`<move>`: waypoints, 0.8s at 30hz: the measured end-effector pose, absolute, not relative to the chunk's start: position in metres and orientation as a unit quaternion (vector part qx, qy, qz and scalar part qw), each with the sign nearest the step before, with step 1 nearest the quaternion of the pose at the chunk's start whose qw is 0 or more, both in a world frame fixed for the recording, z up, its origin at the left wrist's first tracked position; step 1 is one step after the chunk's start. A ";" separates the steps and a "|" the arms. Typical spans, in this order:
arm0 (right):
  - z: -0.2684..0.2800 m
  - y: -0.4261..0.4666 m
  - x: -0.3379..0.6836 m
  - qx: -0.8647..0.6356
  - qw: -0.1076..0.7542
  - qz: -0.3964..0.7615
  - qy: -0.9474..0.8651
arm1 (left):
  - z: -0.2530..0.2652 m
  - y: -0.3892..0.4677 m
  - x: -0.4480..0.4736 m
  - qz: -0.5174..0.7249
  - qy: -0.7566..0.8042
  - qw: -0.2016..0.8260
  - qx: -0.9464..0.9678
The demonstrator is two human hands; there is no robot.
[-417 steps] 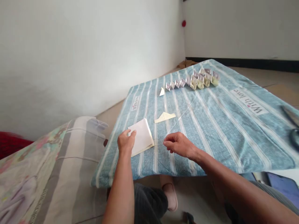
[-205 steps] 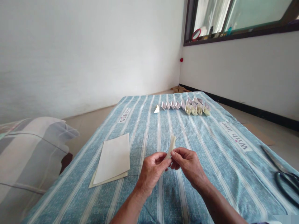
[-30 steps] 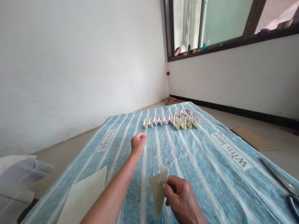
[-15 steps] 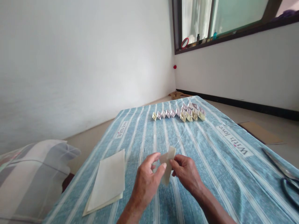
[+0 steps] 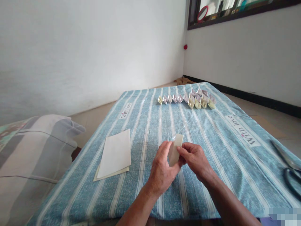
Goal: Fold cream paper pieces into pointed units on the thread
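Observation:
A small folded piece of cream paper is held up off the cloth between my two hands. My left hand grips it at the left and bottom edges, thumb below and fingers behind. My right hand pinches its right side between thumb and forefinger. To the left lies a short stack of cream paper sheets, apart from both hands. Farther back, several small folded paper boats stand in a row, with a cluster of more boats at its right end, some yellowish, some pale lilac.
A blue striped cloth covers the table. Black-handled scissors lie at the right edge. Striped fabric bulges beside the table at left. A cardboard piece is on the floor at right.
The left thumb has moved from the paper's face to its lower edge. The paper now appears as one narrow strip rather than crossed flaps. The whole view has tilted downward.

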State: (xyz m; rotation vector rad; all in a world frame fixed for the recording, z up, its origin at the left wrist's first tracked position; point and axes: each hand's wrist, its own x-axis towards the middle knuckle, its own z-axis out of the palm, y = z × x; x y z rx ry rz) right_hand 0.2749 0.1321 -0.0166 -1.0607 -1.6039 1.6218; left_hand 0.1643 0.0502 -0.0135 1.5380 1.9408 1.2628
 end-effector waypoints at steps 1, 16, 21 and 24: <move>-0.017 0.132 0.274 -0.403 0.308 0.610 -0.608 | -0.014 0.050 0.165 0.452 0.683 0.182 0.543; -0.011 0.124 0.277 -0.377 0.270 0.690 -0.557 | 0.002 0.042 0.158 0.510 0.637 0.416 0.403; -0.011 0.125 0.278 -0.369 0.277 0.701 -0.544 | 0.005 0.044 0.159 0.531 0.594 0.455 0.396; -0.011 0.125 0.279 -0.363 0.280 0.706 -0.540 | 0.006 0.045 0.158 0.539 0.579 0.472 0.389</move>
